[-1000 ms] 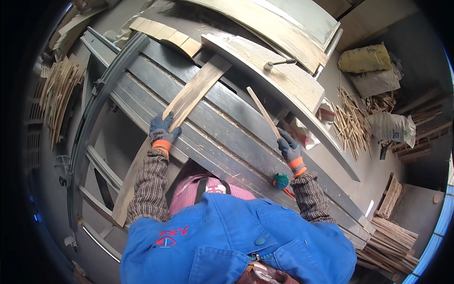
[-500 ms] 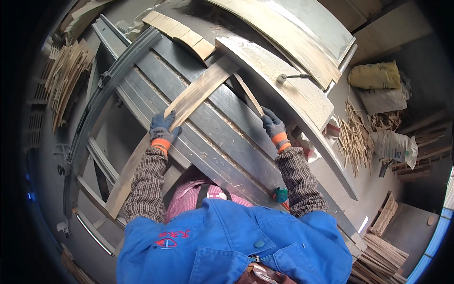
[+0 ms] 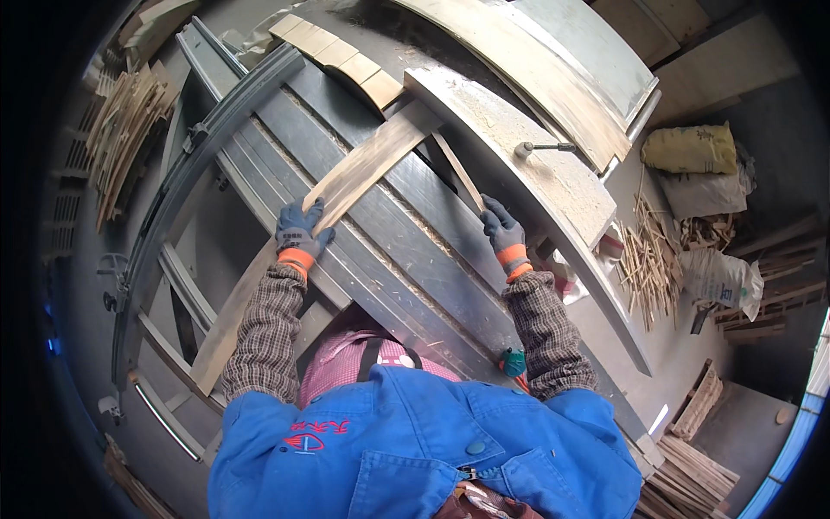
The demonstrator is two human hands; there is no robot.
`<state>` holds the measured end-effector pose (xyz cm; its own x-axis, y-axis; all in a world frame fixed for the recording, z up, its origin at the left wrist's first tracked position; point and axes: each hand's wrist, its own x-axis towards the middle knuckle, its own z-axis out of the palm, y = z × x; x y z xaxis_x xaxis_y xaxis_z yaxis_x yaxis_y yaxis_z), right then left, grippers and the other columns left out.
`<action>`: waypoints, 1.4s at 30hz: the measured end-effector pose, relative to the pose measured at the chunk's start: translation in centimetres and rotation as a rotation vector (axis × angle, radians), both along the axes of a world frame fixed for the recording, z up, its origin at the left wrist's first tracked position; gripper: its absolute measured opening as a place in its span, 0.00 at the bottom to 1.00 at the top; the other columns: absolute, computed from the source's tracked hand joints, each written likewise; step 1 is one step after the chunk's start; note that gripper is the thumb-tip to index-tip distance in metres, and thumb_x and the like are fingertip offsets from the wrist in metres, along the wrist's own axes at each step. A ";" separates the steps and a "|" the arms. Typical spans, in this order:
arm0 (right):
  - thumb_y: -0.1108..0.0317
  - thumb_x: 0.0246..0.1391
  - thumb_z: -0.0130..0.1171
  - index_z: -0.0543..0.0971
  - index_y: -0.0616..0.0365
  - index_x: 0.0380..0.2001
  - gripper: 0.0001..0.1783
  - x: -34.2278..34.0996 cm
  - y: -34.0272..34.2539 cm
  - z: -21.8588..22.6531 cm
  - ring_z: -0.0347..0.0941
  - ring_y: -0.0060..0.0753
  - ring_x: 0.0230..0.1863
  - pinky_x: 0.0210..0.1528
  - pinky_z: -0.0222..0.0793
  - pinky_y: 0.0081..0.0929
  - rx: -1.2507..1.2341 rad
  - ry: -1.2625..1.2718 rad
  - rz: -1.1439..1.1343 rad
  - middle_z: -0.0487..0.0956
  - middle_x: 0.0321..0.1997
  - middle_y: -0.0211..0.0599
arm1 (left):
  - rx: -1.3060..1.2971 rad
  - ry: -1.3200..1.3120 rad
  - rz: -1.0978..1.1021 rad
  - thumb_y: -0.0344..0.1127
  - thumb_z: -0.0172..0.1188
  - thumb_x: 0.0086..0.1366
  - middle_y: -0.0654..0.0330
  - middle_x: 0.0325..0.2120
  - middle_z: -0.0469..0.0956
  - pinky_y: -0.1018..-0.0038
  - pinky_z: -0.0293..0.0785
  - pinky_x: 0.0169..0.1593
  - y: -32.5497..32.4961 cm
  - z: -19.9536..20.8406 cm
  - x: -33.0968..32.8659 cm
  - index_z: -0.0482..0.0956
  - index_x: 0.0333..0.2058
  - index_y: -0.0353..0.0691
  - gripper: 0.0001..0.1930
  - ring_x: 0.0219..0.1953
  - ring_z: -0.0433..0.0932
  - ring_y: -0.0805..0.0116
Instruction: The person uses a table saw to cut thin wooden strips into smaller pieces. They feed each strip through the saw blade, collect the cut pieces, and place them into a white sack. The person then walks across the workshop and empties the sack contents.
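A long wooden board (image 3: 367,164) lies slanted across the grey metal saw table (image 3: 415,277), its far end against the long fence (image 3: 527,186). My left hand (image 3: 299,229), in a grey-blue glove with an orange cuff, is closed around the board near the table's near left edge. The board runs on past that hand to the lower left, partly behind my forearm. In my gloved right hand (image 3: 504,230) is the near end of a thin wooden stick (image 3: 458,170). The stick's far end points toward the board's far end, close to the fence.
A black-handled lever (image 3: 545,147) sits on the dusty surface beyond the fence. Pale wooden blocks (image 3: 346,65) form a curved row at the far edge. Stacked strips (image 3: 128,143) stand left; loose sticks (image 3: 648,259) and sacks (image 3: 689,149) lie right. A metal rail (image 3: 194,138) borders the left.
The view has shifted slightly. Both hands keep their holds on the board and the stick, with hardly any movement of either piece.
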<state>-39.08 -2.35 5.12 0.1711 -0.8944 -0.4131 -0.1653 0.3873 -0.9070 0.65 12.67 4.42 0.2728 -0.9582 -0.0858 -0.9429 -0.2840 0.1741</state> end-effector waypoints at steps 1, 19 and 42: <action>0.69 0.63 0.60 0.79 0.49 0.60 0.22 0.1 0.0 0.2 0.58 0.09 0.24 0.24 0.54 0.12 0.004 0.008 0.001 0.73 0.29 0.15 | 0.003 0.000 0.007 0.56 0.70 0.52 0.52 0.60 0.67 0.58 0.59 0.67 0.0 0.0 0.0 0.75 0.62 0.53 0.38 0.60 0.63 0.46; 0.69 0.63 0.59 0.79 0.50 0.61 0.22 3.1 -0.9 -2.3 0.59 0.10 0.25 0.27 0.57 0.13 -0.121 0.028 -0.005 0.74 0.30 0.16 | 0.015 -0.003 0.020 0.57 0.69 0.53 0.50 0.62 0.66 0.56 0.59 0.68 -1.3 -0.2 2.7 0.74 0.64 0.56 0.38 0.62 0.62 0.45; 0.63 0.61 0.59 0.81 0.46 0.58 0.22 6.0 -2.8 -2.4 0.74 0.15 0.34 0.41 0.71 0.19 -0.154 0.148 0.055 0.85 0.40 0.26 | 0.000 -0.062 0.013 0.59 0.67 0.56 0.49 0.64 0.63 0.58 0.56 0.70 -2.1 -0.3 5.1 0.72 0.65 0.57 0.38 0.63 0.62 0.45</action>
<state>-33.06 -5.18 2.74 0.1690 -0.9399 -0.2967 -0.3186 0.2327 -0.9189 5.77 10.55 4.11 0.2897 -0.9547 -0.0680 -0.9482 -0.2959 0.1157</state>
